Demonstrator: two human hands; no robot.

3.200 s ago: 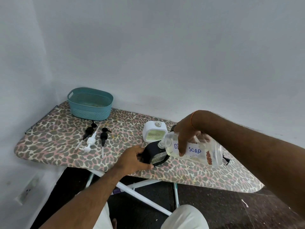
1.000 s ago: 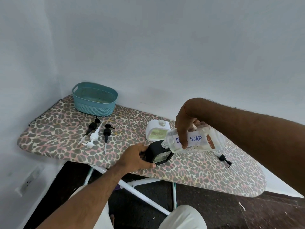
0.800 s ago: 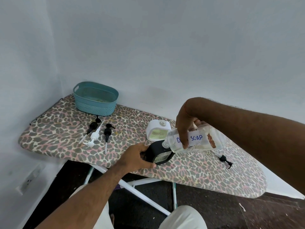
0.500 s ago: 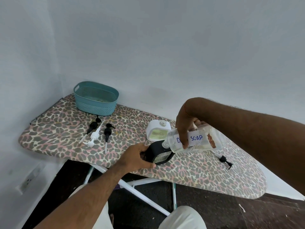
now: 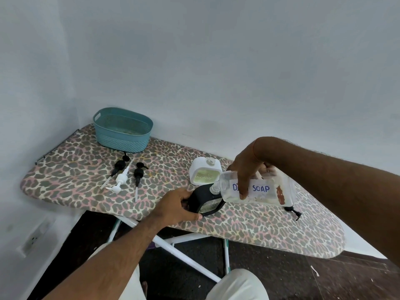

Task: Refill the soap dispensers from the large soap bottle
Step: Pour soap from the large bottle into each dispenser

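Leopard-print ironing board, teal basket, black dispenser, white dispenser

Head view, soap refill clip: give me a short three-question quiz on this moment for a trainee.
1. True or false: the large soap bottle stands upright on the ironing board.
2. Which hand steadies the black dispenser? A) left hand B) right hand C) neither
3. Fill in: the loose pump heads beside the teal basket are two black ones and one ____ one.

Key
1. False: the right hand holds it tilted, neck down at the black dispenser's opening.
2. A: the left hand grips its side.
3. White: the white pump head lies between the black pump heads.
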